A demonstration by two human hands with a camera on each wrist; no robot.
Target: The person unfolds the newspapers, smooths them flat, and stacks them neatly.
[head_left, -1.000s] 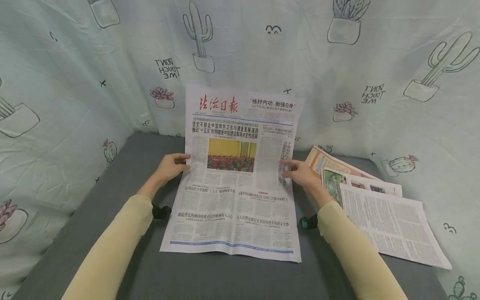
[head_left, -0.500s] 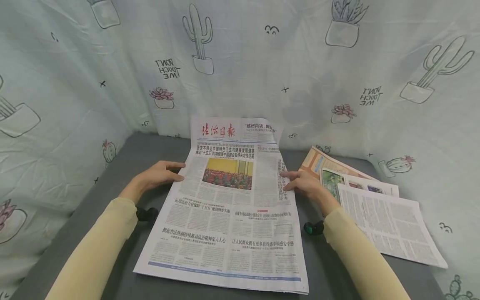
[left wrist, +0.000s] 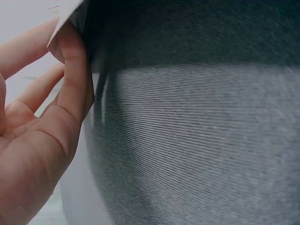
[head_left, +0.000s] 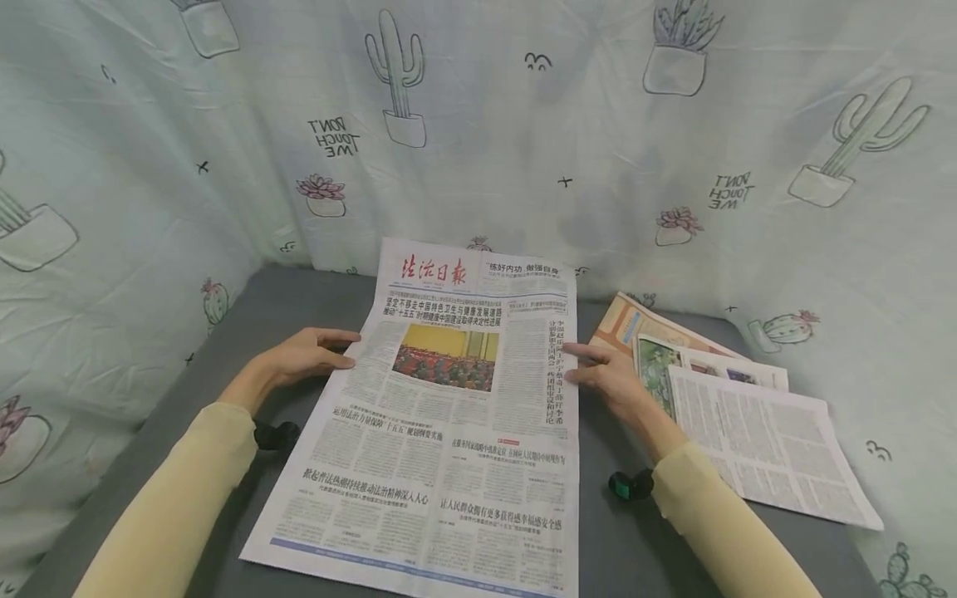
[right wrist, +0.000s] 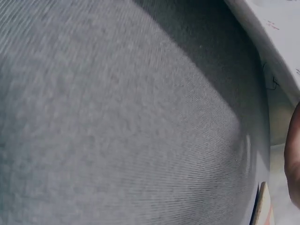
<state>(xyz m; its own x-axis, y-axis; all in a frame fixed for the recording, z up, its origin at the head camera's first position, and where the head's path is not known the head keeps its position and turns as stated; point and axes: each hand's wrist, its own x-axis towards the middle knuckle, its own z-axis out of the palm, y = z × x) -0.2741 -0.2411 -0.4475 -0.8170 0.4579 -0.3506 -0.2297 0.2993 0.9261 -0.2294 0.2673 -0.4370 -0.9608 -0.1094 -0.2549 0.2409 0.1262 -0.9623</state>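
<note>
A newspaper (head_left: 463, 415) with a red title and a colour photo lies before me over the grey table, its front page up. My left hand (head_left: 302, 359) pinches its left edge. The left wrist view shows that hand (left wrist: 51, 108) with the paper's edge (left wrist: 68, 21) between thumb and fingers, raised off the surface. At the right edge, beside a vertical headline, my right hand (head_left: 613, 378) holds the paper. In the right wrist view only a bit of the right hand (right wrist: 293, 159) shows, below the newspaper's edge (right wrist: 276, 42); its fingertips are out of frame.
Several other papers lie fanned out on the right: an orange-toned sheet (head_left: 624, 320), one with colour pictures (head_left: 658, 365) and a text page (head_left: 785, 448). A pale curtain (head_left: 486, 124) with cactus drawings hangs behind the grey table (head_left: 321, 291).
The newspaper has come down from a raised, tilted position and nearer to me, shifting slightly left. Its top right corner, folded back half a second ago, now lies flat. Both hands moved lower with it.
</note>
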